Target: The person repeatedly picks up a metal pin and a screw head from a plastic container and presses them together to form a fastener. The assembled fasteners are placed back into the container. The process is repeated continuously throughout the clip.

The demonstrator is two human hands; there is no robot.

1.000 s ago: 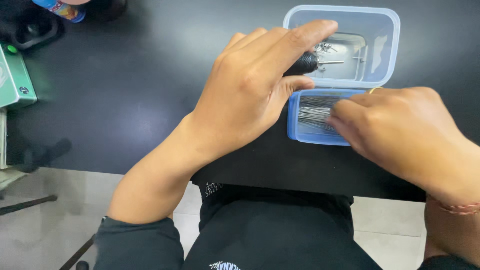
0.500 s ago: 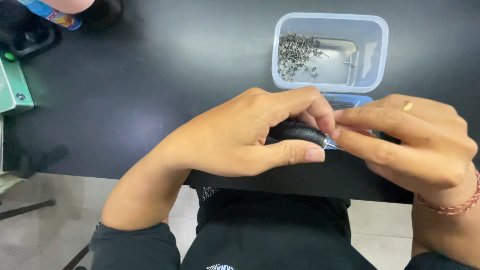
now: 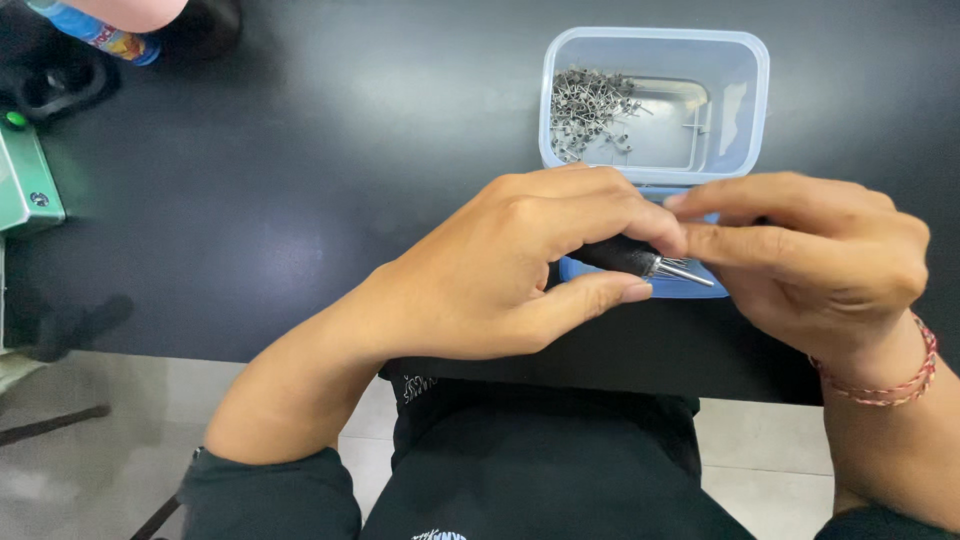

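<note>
My left hand grips a small tool with a black handle and a thin metal tip that points right. My right hand meets that tip with thumb and fingers pinched together; what it pinches is too small to see. Both hands hover over a shallow blue lid or tray, mostly hidden beneath them. Just beyond stands a clear plastic box with a pile of small metal parts in its left half.
The black table ends near my body, with grey floor below. A green device sits at the left edge. A blue bottle and dark gear lie at the far left corner.
My left hand drew back from the clear box toward me with the black-handled tool. My right hand came off the blue tray and closed its fingers on the tool's tip.
</note>
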